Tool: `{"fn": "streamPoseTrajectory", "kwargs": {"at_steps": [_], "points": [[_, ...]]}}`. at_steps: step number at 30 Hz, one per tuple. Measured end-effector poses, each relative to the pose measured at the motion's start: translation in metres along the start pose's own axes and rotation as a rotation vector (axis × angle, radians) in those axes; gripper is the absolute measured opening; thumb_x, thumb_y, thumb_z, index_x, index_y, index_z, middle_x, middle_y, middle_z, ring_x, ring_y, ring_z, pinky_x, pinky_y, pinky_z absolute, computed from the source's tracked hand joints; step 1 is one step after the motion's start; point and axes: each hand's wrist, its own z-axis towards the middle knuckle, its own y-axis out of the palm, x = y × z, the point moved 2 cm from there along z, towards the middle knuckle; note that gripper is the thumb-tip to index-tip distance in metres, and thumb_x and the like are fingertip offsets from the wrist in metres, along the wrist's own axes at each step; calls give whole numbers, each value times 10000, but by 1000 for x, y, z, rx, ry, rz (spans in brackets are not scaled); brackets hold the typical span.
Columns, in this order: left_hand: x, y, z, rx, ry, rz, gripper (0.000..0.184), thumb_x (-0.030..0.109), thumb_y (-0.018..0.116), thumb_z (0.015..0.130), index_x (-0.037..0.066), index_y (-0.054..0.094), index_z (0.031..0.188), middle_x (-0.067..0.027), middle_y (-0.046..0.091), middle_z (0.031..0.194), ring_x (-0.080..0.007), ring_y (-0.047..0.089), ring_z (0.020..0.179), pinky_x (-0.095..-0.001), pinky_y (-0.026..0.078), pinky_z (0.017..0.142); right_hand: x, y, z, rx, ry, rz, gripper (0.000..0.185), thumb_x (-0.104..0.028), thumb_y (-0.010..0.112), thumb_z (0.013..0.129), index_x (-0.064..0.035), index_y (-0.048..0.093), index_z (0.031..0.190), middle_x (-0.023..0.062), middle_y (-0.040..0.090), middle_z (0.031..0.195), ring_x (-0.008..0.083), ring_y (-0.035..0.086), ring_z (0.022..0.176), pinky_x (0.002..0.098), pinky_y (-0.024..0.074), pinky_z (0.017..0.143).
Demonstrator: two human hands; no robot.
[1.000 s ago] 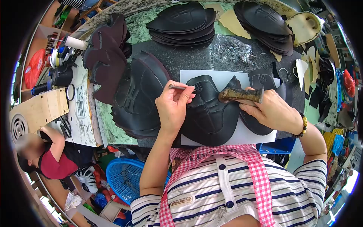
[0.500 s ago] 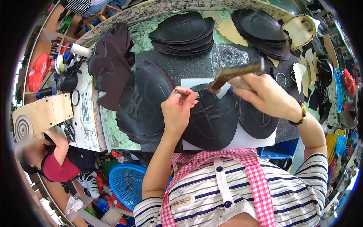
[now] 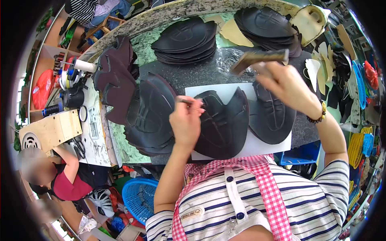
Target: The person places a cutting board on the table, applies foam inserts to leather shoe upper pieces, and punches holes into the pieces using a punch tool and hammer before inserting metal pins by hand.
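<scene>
Hammer (image 3: 257, 60) aloft, slim rod (image 3: 184, 101) beside black creased piece (image 3: 227, 136).

Shirt patch (image 3: 193, 213), lettering too small, no readable text

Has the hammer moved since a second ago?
Yes. Judged against the white board, the hammer has shifted up the picture, from over the middle black piece to past the board's far edge; part of that may be lift.

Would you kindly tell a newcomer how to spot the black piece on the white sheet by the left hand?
On the worktable, find the white sheet before the checked apron. Take the left black piece, not its right-hand neighbour. It alone has the left hand, gripping a slim rod, at its upper left edge.
</scene>
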Motion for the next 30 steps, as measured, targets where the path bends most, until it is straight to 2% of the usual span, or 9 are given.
{"fn": "streamPoseTrajectory", "kwargs": {"at_steps": [1, 5, 11, 20, 23, 24, 25, 29, 30], "points": [[0, -5, 2, -48, -57, -273, 127, 108, 609, 914, 18, 534, 863, -71, 642, 780, -112, 642, 645, -227, 516, 574, 19, -2, -6, 75, 42, -46, 223, -132, 650, 827, 21, 593, 978, 157, 596, 718, 283, 588, 603, 341, 466, 564], [23, -12, 7, -133, -23, -179, 91, 99, 600, 918, 21, 553, 911, -68, 638, 790, -104, 626, 656, -217, 515, 579, 72, 13, -23, 116, 271, 112, 298, -143, 735, 722, 8, 523, 867, 159, 669, 836, 357, 641, 820, 407, 486, 703], [71, 87, 2, -494, 112, -199, 90, 34, 630, 876, -2, 547, 871, -27, 614, 711, -81, 629, 671, -223, 517, 603, 62, 10, -58, 257, 243, 106, 298, -182, 696, 801, 20, 484, 852, 204, 632, 829, 399, 602, 798, 410, 461, 651], [44, 146, 12, -512, -12, -170, 121, 80, 672, 865, -5, 586, 877, -46, 644, 756, -89, 634, 657, -203, 520, 602, 68, -14, -122, 100, 200, 116, 247, -209, 606, 889, 27, 550, 939, 239, 571, 677, 431, 568, 645, 414, 454, 558], [44, 146, 11, -528, 8, -133, 104, 76, 670, 866, 4, 595, 859, -37, 641, 744, -84, 632, 661, -194, 516, 604, 57, -48, -103, 69, 373, 112, 292, -217, 618, 888, 33, 589, 1035, 228, 570, 682, 333, 585, 580, 359, 456, 552], [45, 147, 11, -510, 21, -107, 94, 67, 681, 850, 11, 605, 843, -39, 637, 717, -81, 621, 638, -206, 499, 586, 53, -53, -101, 302, 190, 124, 262, -129, 611, 882, 50, 589, 1073, 88, 559, 690, 103, 499, 596, 273, 426, 553], [47, 147, 11, -515, 148, -8, 93, 62, 684, 843, 14, 604, 840, -42, 633, 708, -83, 618, 628, -216, 494, 580, 26, -73, -98, 367, 175, 212, 226, -115, 604, 883, 43, 607, 1045, 75, 572, 699, 101, 515, 625, 265, 430, 570], [57, 152, 4, -445, 715, 362, 92, 59, 681, 834, 26, 595, 832, -54, 631, 721, -91, 613, 604, -245, 479, 561, 28, -55, -86, 69, -116, -90, 200, -151, 601, 875, 13, 590, 989, 206, 575, 654, 360, 573, 582, 381, 454, 540], [53, 150, 5, -492, 460, 241, 86, 65, 677, 843, 24, 602, 843, -50, 639, 735, -90, 619, 613, -233, 487, 566, 41, -48, -86, 171, -30, 118, 202, -178, 599, 878, 15, 542, 898, 215, 556, 634, 401, 548, 592, 413, 435, 520]]}}
